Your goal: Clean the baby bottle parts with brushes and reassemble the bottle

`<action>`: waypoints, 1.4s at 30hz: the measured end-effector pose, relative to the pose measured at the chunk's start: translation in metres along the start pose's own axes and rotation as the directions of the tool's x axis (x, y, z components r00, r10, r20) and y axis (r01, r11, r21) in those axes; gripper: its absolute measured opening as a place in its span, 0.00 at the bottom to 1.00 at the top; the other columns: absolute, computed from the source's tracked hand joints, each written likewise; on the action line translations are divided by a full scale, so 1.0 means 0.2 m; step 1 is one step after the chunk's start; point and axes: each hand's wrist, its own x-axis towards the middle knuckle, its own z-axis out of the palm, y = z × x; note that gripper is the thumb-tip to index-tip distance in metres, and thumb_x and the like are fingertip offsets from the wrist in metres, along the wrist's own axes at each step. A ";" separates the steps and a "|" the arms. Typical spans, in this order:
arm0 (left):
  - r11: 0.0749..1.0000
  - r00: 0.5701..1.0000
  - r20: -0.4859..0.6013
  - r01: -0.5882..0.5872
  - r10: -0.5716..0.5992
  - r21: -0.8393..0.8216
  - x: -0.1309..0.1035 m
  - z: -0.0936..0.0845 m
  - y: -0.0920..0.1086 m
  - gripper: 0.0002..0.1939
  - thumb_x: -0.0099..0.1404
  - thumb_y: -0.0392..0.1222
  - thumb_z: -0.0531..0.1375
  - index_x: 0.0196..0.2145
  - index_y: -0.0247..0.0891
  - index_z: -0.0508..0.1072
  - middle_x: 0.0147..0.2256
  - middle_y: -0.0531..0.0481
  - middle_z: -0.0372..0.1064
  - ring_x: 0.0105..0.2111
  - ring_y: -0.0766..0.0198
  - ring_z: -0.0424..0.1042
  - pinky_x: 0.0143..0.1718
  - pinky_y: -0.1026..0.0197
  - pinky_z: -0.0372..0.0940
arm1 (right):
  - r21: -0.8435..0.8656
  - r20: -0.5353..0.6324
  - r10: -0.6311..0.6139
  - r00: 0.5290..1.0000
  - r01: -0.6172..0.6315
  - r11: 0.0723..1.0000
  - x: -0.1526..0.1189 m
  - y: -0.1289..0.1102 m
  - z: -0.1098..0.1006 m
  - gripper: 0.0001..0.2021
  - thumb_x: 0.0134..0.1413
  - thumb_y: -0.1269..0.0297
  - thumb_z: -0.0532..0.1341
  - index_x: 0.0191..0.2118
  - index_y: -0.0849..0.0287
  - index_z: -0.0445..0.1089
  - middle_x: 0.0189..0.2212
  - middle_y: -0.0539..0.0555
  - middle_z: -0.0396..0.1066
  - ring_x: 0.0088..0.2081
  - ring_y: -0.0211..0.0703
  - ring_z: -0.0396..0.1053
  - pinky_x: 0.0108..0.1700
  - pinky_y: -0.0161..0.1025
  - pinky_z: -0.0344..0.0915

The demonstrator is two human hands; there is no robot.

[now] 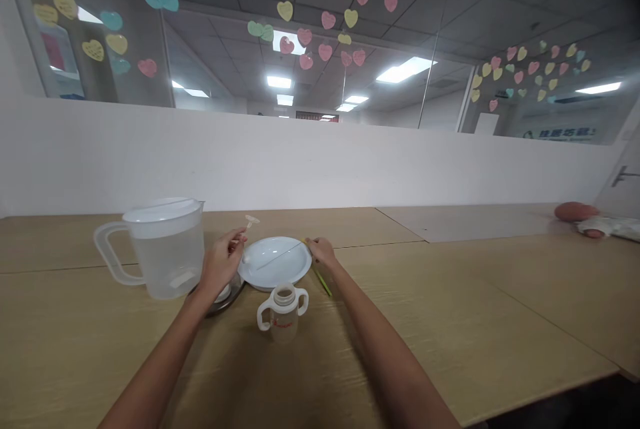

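My left hand (223,261) is pinched on a small translucent piece with a flat, flared top (253,220), held up above the left rim of a white plate (260,249). My right hand (323,251), at the plate's right rim, is closed around a thin rod (280,254), probably a slim brush, which slants left across the plate. A yellow bit shows at its fingertips, and a green stick (323,280) shows below the hand; whether they are one piece I cannot tell. In front of the plate stands an uncapped baby bottle (284,322) with two white handles.
A lidded clear pitcher (167,256) of liquid stands at the left. Beside it, partly behind my left wrist, lies a dark-rimmed round dish (220,309) with something white in it. Reddish and whitish items (575,211) lie at the table's far right. A white wall (300,169) borders the back.
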 end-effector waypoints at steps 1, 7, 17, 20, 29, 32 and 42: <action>1.000 1.000 0.003 0.009 -0.009 -0.013 0.00 0.02 0.00 0.24 0.57 0.50 0.50 0.45 0.35 0.71 0.36 0.45 0.73 0.30 0.60 0.71 0.32 0.61 0.64 | 0.023 -0.002 0.006 1.000 -0.006 1.000 0.01 -0.01 0.02 0.21 0.56 0.53 0.51 0.31 0.62 0.76 0.26 0.59 0.75 0.29 0.41 0.72 0.28 0.31 0.59; 0.998 0.997 0.068 0.034 -0.030 -0.051 -0.01 0.11 0.02 0.18 0.57 0.49 0.49 0.36 0.34 0.71 0.31 0.45 0.73 0.31 0.57 0.71 0.33 0.59 0.63 | 0.124 -0.063 0.048 0.997 -0.040 0.991 0.04 -0.03 0.08 0.16 0.50 0.56 0.57 0.37 0.58 0.76 0.35 0.58 0.76 0.36 0.44 0.73 0.31 0.32 0.61; 0.989 0.988 0.149 -0.070 0.050 0.128 -0.08 0.14 0.06 0.11 0.56 0.42 0.48 0.28 0.37 0.68 0.28 0.46 0.71 0.30 0.58 0.68 0.33 0.59 0.60 | 0.313 -0.224 -0.059 0.973 0.129 0.941 0.00 -0.15 -0.02 0.16 0.52 0.59 0.54 0.37 0.61 0.75 0.37 0.55 0.76 0.38 0.40 0.72 0.38 0.31 0.63; 0.986 0.984 0.161 -0.098 0.076 0.132 -0.09 0.16 0.05 0.13 0.58 0.45 0.48 0.28 0.36 0.69 0.28 0.45 0.71 0.28 0.57 0.68 0.32 0.59 0.60 | 0.357 -0.297 -0.132 0.946 0.238 0.903 -0.05 -0.24 -0.12 0.16 0.53 0.58 0.53 0.36 0.61 0.74 0.36 0.54 0.76 0.36 0.38 0.71 0.40 0.31 0.63; 0.983 0.959 0.258 -0.150 0.118 0.106 -0.13 0.18 0.07 0.14 0.60 0.44 0.48 0.34 0.37 0.71 0.32 0.47 0.73 0.31 0.58 0.70 0.35 0.60 0.60 | 0.417 -0.430 -0.296 0.853 0.479 0.773 -0.25 -0.41 -0.35 0.12 0.49 0.58 0.57 0.29 0.59 0.73 0.28 0.50 0.74 0.29 0.37 0.67 0.35 0.33 0.63; 0.989 0.961 0.267 -0.105 0.074 0.103 -0.13 0.18 0.05 0.15 0.60 0.45 0.48 0.36 0.38 0.72 0.34 0.48 0.74 0.33 0.57 0.70 0.36 0.60 0.60 | 0.407 -0.408 -0.336 0.849 0.498 0.766 -0.29 -0.43 -0.39 0.10 0.48 0.59 0.57 0.27 0.58 0.72 0.27 0.50 0.74 0.28 0.37 0.67 0.35 0.34 0.64; 0.993 0.952 0.290 -0.109 0.094 0.034 -0.17 0.17 0.04 0.16 0.61 0.50 0.47 0.30 0.39 0.70 0.31 0.49 0.74 0.32 0.58 0.70 0.34 0.60 0.60 | 0.546 -0.478 -0.395 0.784 0.618 0.565 -0.47 -0.52 -0.53 0.10 0.53 0.58 0.54 0.30 0.59 0.68 0.26 0.51 0.73 0.27 0.37 0.69 0.29 0.34 0.67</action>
